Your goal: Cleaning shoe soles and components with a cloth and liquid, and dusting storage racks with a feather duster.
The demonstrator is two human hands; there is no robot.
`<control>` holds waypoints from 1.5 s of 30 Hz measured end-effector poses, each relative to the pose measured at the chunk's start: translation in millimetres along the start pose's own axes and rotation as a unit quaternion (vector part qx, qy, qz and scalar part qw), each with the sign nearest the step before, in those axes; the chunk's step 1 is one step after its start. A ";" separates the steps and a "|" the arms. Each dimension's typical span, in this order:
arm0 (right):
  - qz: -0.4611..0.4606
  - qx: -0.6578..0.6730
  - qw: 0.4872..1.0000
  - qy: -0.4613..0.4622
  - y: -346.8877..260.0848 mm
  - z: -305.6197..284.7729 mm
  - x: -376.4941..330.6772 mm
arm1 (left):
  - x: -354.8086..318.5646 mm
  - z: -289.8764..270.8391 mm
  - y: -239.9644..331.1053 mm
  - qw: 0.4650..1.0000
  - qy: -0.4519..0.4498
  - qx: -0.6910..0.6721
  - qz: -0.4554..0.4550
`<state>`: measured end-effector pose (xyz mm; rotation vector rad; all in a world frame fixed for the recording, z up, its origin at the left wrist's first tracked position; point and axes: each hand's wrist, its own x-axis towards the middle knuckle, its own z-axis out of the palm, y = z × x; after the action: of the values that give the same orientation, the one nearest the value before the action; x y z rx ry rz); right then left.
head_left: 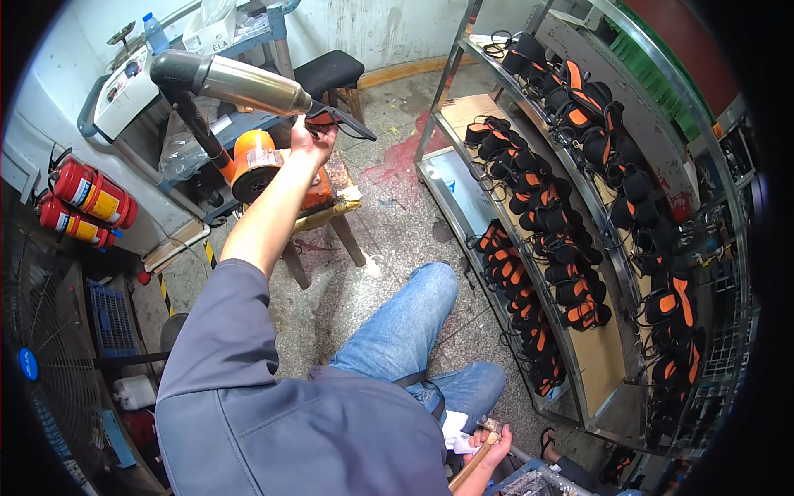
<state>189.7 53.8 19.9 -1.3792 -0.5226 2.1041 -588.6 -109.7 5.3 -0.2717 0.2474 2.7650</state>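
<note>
My L grip (311, 145) is closed on a strappy black shoe (354, 125) by the metal blower (252, 85) tip, R grip (494, 450) round a hammer (468, 474); prob. heating step, next needs steady turning w/ fingers clear.

Red fire extinguishers (91, 196) and a caged fan (28, 364) left of the hands (313, 146); a black-seated stool (337, 68) beyond the hands
</note>
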 end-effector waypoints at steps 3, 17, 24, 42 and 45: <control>-0.009 -0.010 1.000 -0.012 0.2 -13.2 7.4 | 2.1 4.3 -5.5 1.000 0.010 0.004 0.000; -0.212 -0.272 0.921 -0.184 -26.1 153.4 46.3 | -198.6 -30.4 -200.5 0.975 0.011 0.165 -0.149; -0.313 -0.419 0.800 -0.293 21.3 190.3 85.7 | -302.3 -106.2 -298.2 0.936 0.137 0.217 -0.240; -0.438 -0.472 0.727 -0.240 58.8 173.1 108.1 | -319.2 -133.6 -316.4 0.900 0.212 0.331 -0.186; -0.468 -0.468 0.709 -0.242 64.8 177.4 110.9 | -314.6 -136.9 -314.8 0.899 0.204 0.339 -0.190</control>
<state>-23.5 72.8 -26.5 -0.5774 -2.1874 1.2294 -164.8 50.7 -101.6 -0.6259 1.1020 2.0508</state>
